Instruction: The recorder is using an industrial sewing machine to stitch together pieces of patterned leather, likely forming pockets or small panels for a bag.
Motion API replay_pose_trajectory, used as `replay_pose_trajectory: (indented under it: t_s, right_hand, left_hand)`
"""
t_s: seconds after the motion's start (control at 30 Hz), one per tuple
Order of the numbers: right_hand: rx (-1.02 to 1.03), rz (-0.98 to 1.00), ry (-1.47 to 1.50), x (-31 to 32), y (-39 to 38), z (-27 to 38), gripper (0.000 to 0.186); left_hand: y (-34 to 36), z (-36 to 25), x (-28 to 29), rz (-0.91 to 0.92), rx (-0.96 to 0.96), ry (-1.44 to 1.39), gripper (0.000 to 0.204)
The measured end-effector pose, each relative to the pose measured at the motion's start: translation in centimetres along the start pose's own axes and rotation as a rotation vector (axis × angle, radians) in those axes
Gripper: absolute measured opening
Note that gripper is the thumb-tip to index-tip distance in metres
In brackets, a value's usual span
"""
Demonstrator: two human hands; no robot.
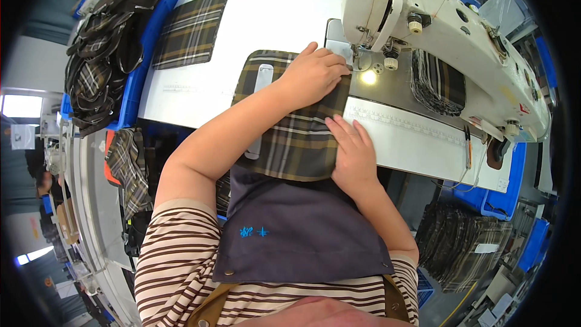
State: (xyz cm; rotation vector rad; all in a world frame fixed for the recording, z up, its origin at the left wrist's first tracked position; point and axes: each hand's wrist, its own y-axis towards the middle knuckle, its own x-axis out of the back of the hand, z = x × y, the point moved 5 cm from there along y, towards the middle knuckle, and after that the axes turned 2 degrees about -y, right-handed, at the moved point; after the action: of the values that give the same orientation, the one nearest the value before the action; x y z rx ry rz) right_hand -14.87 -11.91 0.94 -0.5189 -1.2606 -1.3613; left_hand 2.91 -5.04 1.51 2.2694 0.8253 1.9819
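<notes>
A plaid fabric panel (pixel 284 145) with a pale strip (pixel 264 75) along its left side lies at the sewing machine, extending over the table's front edge. My left hand (pixel 311 79) is closed on the panel's upper right edge, its curled fingertips beside the presser foot and needle (pixel 361 57). My right hand (pixel 354 157) rests lower on the panel's right edge, fingers stretched out and slightly apart; its thumb is hidden. The white machine (pixel 439 36) stands over the metal bed to the right of my hands.
A blue bin (pixel 136 91) heaped with dark plaid pieces stands left. Another panel (pixel 190 27) lies on the white table (pixel 272 0). A plaid stack (pixel 437 88) sits under the machine arm, near orange-handled tweezers (pixel 468 148). More stacked pieces (pixel 460 248) are at lower right.
</notes>
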Motion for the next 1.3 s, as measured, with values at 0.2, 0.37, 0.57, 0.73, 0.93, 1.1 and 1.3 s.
replay_pose_trajectory:
  t_s: [0.2,0.37,0.57,0.73,0.93,1.1,1.3]
  right_hand:
    - [-0.044,0.032,0.014,0.6,-0.5,-1.7,0.04]
    - [-0.058,0.038,0.014,0.3,-0.3,-2.0,0.038]
    - [-0.082,0.029,-0.003,0.6,0.0,-2.0,0.037]
    - [-0.081,0.05,-0.01,0.2,0.4,-1.9,0.035]
    - [-0.084,0.053,-0.012,0.2,0.0,-2.1,0.033]
    - [-0.102,0.045,-0.029,0.3,0.1,-2.0,0.034]
    - [-0.145,0.016,0.029,0.5,0.0,-1.7,0.044]
  left_hand:
    - [-0.3,-0.3,-0.2,-0.098,0.066,-0.109,0.034]
    - [0.1,0.2,-0.3,-0.132,0.051,-0.15,0.032]
    - [0.7,0.5,-0.3,-0.153,0.024,-0.144,0.032]
    - [0.3,1.0,-0.4,-0.166,0.034,-0.153,0.031]
    - [0.5,0.7,-0.6,-0.132,0.027,-0.159,0.032]
    - [0.7,1.0,-0.4,-0.143,0.019,-0.138,0.031]
    - [-1.3,-0.3,-0.6,-0.133,0.021,-0.177,0.036]
